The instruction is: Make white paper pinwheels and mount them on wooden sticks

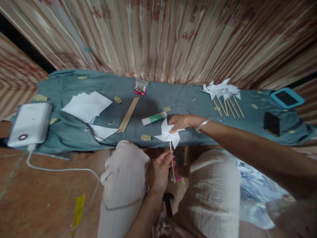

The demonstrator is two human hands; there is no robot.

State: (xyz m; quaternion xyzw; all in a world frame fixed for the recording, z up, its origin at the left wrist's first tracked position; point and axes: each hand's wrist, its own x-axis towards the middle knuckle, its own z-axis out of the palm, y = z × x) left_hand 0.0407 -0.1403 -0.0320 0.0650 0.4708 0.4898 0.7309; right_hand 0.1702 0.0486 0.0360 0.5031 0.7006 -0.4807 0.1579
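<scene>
Pinwheel (162, 137) just below and right of frame centre. Left hand (160, 168), lower centre: fingers pinched round its stick (170, 146). Right hand (184, 121), above: thumb at pinwheel's middle, fingers curled; can't tell if gripping. Glue (155, 118) left of centre; other pinwheels (223, 90) upper right.

Left grip (161, 166) pinches — right grip (183, 122) curls above.

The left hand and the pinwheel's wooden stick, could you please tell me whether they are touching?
Touching. The head view shows the left hand with its fingers pinching the wooden stick below the paper pinwheel.
</scene>
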